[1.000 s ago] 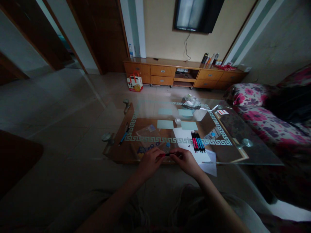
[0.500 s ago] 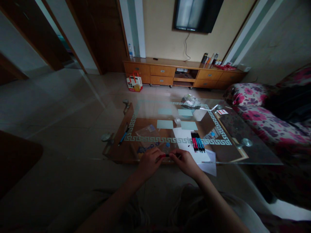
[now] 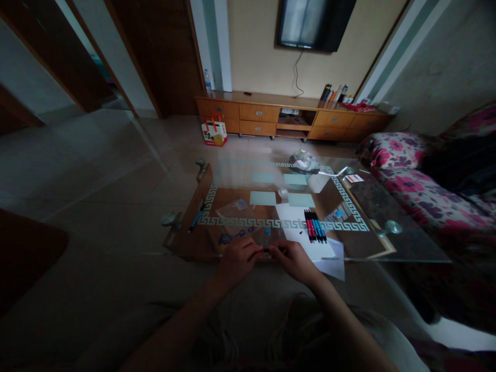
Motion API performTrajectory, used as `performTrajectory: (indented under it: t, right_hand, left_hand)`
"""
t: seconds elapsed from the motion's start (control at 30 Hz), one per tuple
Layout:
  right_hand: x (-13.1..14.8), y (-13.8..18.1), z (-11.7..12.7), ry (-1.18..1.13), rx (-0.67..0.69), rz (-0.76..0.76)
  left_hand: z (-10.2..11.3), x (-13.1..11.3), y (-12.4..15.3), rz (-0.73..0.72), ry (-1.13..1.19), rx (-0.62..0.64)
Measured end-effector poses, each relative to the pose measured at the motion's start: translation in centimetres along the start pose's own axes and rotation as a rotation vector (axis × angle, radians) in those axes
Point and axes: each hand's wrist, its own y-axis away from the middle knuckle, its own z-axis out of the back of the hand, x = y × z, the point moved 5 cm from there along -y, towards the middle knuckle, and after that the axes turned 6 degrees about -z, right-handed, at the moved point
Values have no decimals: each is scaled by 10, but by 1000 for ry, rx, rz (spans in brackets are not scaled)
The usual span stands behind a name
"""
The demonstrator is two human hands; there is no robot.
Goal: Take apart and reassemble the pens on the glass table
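Note:
My left hand and my right hand meet at the near edge of a glass coffee table. Both are closed on a thin red-and-black pen held level between them, one hand at each end. Just beyond my right hand lies a row of several red, blue and black pens on a white sheet of paper. A clear plastic bag lies beyond my left hand.
A blue pen lies at the table's left edge. Pale green cards and a crumpled bag sit farther back. A floral sofa stands to the right, a wooden TV cabinet along the far wall.
My hands have closed in on each other a little along the pen, so less of it shows between them. Nothing else moved.

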Motion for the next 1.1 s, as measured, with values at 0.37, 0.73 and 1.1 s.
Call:
performTrajectory:
  t: [0.37,0.73,1.1]
  right_hand:
    - [2,1,-3,36,17,25]
    - [2,1,-6,55,27,23]
    - [-1,1,-8,70,27,22]
  left_hand:
    - [0,-3,0,-55,-84,-5]
    - [-1,-6,0,-88,-132,15]
    - [-3,-4,1,-65,-105,54]
